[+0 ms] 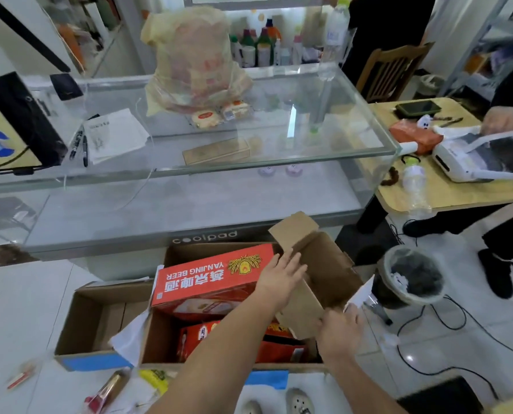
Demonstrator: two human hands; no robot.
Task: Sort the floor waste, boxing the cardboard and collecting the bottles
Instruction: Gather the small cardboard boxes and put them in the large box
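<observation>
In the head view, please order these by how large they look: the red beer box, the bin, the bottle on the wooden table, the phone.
1. Red beer box
2. Bin
3. Bottle
4. Phone, which looks only a little smaller than the bottle and lies farther away, so this last ranking is unsure.

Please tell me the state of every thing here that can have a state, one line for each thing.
large box: open, holding red cartons.
beer carton: lying tilted across the large box's top.
brown cardboard piece: folded, tilted, held over the large box.
left hand: flat, pressing the brown cardboard piece.
right hand: gripping its lower edge.
small box: open.
waste bin: lined, partly filled.
table bottle: upright, capped.
</observation>
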